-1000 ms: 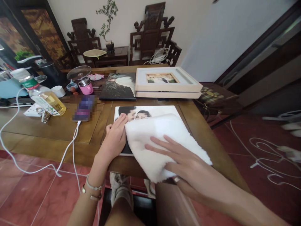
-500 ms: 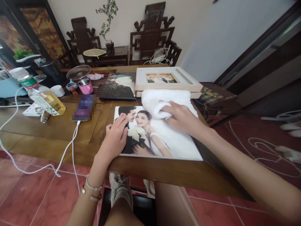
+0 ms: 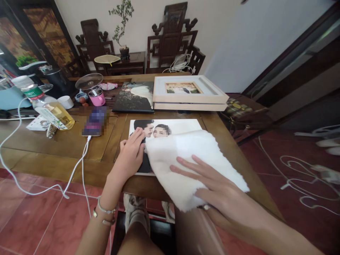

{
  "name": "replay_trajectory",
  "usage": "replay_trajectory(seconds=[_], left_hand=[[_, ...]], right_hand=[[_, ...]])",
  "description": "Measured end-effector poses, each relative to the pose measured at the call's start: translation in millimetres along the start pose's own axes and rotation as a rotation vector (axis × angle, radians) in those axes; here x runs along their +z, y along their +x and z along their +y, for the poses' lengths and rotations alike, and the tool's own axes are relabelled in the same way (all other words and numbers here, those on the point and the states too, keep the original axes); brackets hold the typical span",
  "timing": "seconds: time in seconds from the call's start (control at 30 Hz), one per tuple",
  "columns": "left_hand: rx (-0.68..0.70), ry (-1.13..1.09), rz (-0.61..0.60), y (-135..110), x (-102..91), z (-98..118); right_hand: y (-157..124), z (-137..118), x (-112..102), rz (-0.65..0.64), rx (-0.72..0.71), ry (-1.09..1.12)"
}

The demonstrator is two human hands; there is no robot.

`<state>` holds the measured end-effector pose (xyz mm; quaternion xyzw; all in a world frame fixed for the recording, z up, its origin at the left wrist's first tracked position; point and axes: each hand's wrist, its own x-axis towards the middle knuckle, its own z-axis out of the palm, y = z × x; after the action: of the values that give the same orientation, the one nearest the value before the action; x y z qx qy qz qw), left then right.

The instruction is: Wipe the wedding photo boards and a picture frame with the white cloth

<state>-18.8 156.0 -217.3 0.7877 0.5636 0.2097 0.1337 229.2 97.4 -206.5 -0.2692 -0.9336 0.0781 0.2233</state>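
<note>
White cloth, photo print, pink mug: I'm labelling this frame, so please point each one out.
white cloth (image 3: 183, 156), head view, its fluffy middle.
photo print (image 3: 183, 124), head view, uncovered white strip near its far edge.
pink mug (image 3: 97, 99), head view, its side wall.

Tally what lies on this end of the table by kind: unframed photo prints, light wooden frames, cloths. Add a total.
Unframed photo prints: 2
Light wooden frames, stacked: 2
White cloth: 1
Total: 5
</note>
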Motion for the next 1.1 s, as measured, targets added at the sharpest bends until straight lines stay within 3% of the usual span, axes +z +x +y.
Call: replay_trajectory(seconds=[0.13,0.37,0.47,0.57,0.87,0.97,1.1], left_hand=[[-0.001,-0.005,0.002,0.7,2.6,-1.2],[0.002,-0.007,0.003,-3.7,8.9,-3.5],[0.004,-0.007,0.007,-4.9,8.1,-3.7],[0.007,-0.011,0.014,-5.8,6.0,-2.7],[0.005,-0.011,0.019,1.2,-7.3,-6.6],[0.005,-0.006,0.021,3.4,-9.0,-9.0],[0.008,-0.010,0.020,-0.1,-6.2,-8.7]], right_hand=[[1.6,14.7,-5.5,-0.004,-0.017,0.041],[19.0,91.2,-0.7,0.088,0.149,-0.090],[23.0,111.0,2.5,0.134,0.240,-0.149],[19.1,101.0,3.2,0.152,0.270,-0.146],[-16.3,0.6,-5.7,0.061,0.148,-0.014],[-17.9,-7.2,-8.2,0.007,0.100,0.018],[-14.1,15.2,-11.3,0.007,0.079,-0.010]])
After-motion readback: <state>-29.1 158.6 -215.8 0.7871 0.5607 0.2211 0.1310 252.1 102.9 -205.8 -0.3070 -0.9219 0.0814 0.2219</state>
